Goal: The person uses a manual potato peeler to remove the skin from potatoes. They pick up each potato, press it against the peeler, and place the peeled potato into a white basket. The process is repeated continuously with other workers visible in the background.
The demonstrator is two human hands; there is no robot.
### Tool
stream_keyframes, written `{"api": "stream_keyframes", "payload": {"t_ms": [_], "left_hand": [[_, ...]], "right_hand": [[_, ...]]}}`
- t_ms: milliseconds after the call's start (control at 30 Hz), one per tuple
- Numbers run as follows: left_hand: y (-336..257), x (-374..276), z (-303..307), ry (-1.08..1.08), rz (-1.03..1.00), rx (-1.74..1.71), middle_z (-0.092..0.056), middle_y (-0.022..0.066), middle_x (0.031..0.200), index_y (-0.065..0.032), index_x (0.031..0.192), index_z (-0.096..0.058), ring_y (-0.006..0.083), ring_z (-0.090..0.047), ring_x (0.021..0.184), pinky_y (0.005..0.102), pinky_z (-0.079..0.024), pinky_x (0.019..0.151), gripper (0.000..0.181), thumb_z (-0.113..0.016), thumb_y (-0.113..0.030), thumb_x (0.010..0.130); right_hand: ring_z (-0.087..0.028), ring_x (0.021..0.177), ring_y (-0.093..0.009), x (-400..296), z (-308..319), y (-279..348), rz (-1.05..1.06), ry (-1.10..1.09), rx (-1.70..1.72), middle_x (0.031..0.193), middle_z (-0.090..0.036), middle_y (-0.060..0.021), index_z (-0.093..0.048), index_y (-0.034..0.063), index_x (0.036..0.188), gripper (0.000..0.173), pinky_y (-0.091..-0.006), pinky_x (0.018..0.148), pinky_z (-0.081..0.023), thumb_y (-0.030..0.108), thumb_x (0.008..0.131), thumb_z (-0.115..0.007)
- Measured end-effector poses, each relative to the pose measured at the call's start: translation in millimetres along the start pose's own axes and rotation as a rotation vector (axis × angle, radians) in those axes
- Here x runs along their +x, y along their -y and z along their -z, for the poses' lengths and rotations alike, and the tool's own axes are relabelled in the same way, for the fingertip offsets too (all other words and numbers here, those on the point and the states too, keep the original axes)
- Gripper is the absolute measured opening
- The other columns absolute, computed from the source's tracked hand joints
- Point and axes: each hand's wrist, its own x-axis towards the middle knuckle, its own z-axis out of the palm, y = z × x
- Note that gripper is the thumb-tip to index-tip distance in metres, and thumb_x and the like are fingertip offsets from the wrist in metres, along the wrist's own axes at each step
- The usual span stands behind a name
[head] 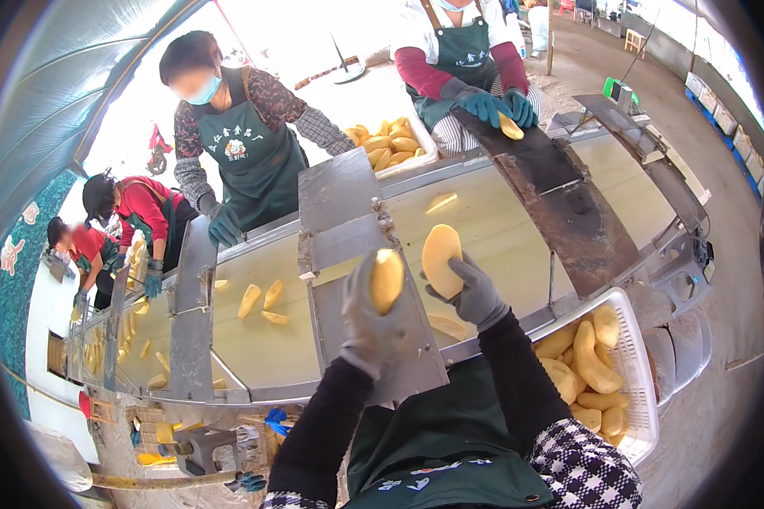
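Note:
My left hand point(370, 331), in a grey glove, grips a peeled yellow tuber piece point(388, 282) that looks like sweet potato. It is held above a metal slicing board point(356, 312) that lies across a long trough point(280, 388). My right hand point(477, 289), gloved too, holds a larger tuber half point(442, 257) with its flat cut face showing, over the trough's cloudy liquid. Below that hand, a pale cut piece point(447, 326) lies in the liquid, and another slice point(441, 203) floats farther off.
A white crate point(636, 388) of peeled tubers stands at my right, against the trough. Another crate point(428, 137) sits across it. Co-workers point(254, 165) in green aprons line the far side; one gloved hand point(484, 105) works on a dark board point(547, 184). Cut pieces point(249, 301) float at left.

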Motion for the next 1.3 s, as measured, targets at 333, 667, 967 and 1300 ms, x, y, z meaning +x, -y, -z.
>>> {"api": "stream_keyframes", "payload": {"t_ms": [333, 667, 967, 1300], "left_hand": [[-29.7, -18.6, -20.9, -0.087, -0.141, 0.021, -0.051, 0.0216, 0.136, -0.0032, 0.136, -0.049, 0.0398, -0.049, 0.125, 0.0462, -0.041, 0.104, 0.067, -0.075, -0.017, 0.075], [46.1, -24.6, 27.6, -0.019, -0.009, 0.626, -0.052, 0.0196, 0.134, -0.008, 0.13, -0.055, 0.0394, -0.048, 0.125, 0.0482, -0.033, 0.11, 0.058, -0.072, -0.019, 0.077], [116.8, 102.4, -28.5, -0.202, 0.178, 0.746, -0.051, 0.0174, 0.137, -0.0138, 0.13, -0.056, 0.0364, -0.043, 0.132, 0.0473, -0.034, 0.11, 0.051, -0.065, -0.028, 0.082], [90.5, 62.8, -1.6, 0.066, 0.193, 0.669, -0.044, 0.0183, 0.141, -0.0161, 0.134, -0.051, 0.0369, -0.044, 0.129, 0.047, -0.037, 0.107, 0.06, -0.069, -0.026, 0.078]], "right_hand": [[-0.05, 0.125, -0.023, -27.6, -118.2, 79.3, -0.182, 0.011, 0.922, 0.135, -0.051, -0.0094, -0.041, 0.007, 0.142, 0.06, -0.0362, 0.107, -0.04, 0.052, 0.104, -0.03], [-0.056, 0.108, -0.021, 1.9, -93.0, 18.6, -0.106, -0.097, -0.532, 0.119, -0.059, -0.015, -0.039, -0.0027, 0.141, 0.047, -0.0327, 0.092, -0.046, 0.016, 0.1, -0.052], [-0.046, 0.069, -0.002, 1.4, -88.0, -3.9, -0.274, 0.0, 0.053, 0.092, -0.052, 0.0033, -0.043, 0.0066, 0.138, 0.04, -0.0165, 0.059, -0.04, 0.008, 0.099, -0.047], [-0.045, 0.067, -0.003, 2.3, -100.2, 32.4, -0.372, -0.043, 0.031, 0.089, -0.052, 0.0035, -0.043, 0.0073, 0.139, 0.042, -0.0174, 0.056, -0.039, 0.01, 0.097, -0.046]]}}
